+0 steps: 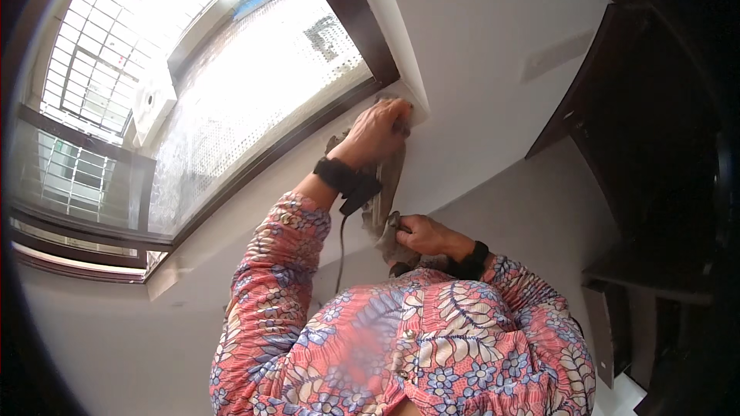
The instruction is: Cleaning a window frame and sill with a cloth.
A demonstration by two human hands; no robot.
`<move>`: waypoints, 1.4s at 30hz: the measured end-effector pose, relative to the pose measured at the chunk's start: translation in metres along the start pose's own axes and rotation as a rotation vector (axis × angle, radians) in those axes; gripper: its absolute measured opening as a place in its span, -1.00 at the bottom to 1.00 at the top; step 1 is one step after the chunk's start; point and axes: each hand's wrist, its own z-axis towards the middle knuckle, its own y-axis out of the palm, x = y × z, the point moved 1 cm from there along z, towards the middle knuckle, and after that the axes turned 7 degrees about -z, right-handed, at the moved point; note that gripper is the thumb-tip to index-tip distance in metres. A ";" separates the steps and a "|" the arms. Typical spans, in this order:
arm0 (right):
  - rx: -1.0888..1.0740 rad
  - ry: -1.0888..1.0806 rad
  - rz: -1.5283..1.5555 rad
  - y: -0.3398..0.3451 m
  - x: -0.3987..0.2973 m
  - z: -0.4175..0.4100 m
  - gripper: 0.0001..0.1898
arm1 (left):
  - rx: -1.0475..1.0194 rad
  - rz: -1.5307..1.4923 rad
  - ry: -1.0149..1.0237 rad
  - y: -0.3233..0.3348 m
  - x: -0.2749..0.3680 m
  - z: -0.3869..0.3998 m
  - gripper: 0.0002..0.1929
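A greyish-brown cloth [391, 179] hangs stretched between my two hands. My left hand [378, 130] is closed on its upper part, up at the corner of the white window sill, just below the dark window frame [378, 60]. Lower down, near my chest, my right hand [430, 235] pinches the bunched lower part of the cloth between thumb and fingers. Both wrists carry black straps, and a dark cable [341, 254] runs down from the device at my left wrist.
The window pane [248, 92] fills the upper left, with a metal grille [98, 40] beyond it. A white wall [491, 69] rises beside the sill. Dark wooden furniture [642, 127] stands at the right.
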 end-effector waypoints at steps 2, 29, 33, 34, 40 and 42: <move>-0.011 -0.015 0.048 0.001 0.004 -0.001 -0.62 | -0.038 0.000 -0.005 -0.009 0.011 -0.014 -0.75; -0.091 0.037 -0.096 0.010 0.000 0.009 -0.63 | 0.078 -0.014 0.112 -0.006 0.008 -0.018 -0.69; -0.146 0.054 -0.074 0.009 -0.005 0.009 -0.64 | -0.112 -0.037 0.089 -0.009 0.004 -0.026 -0.59; -0.146 0.055 -0.061 0.011 -0.005 0.009 -0.64 | -0.083 -0.048 0.098 -0.009 0.006 -0.027 -0.64; -0.084 0.003 -0.037 0.014 -0.005 0.008 -0.63 | -0.041 0.005 0.075 -0.004 0.010 -0.022 -0.70; -0.110 0.032 -0.058 0.011 -0.006 0.007 -0.65 | -0.038 0.003 0.079 -0.004 0.009 -0.024 -0.71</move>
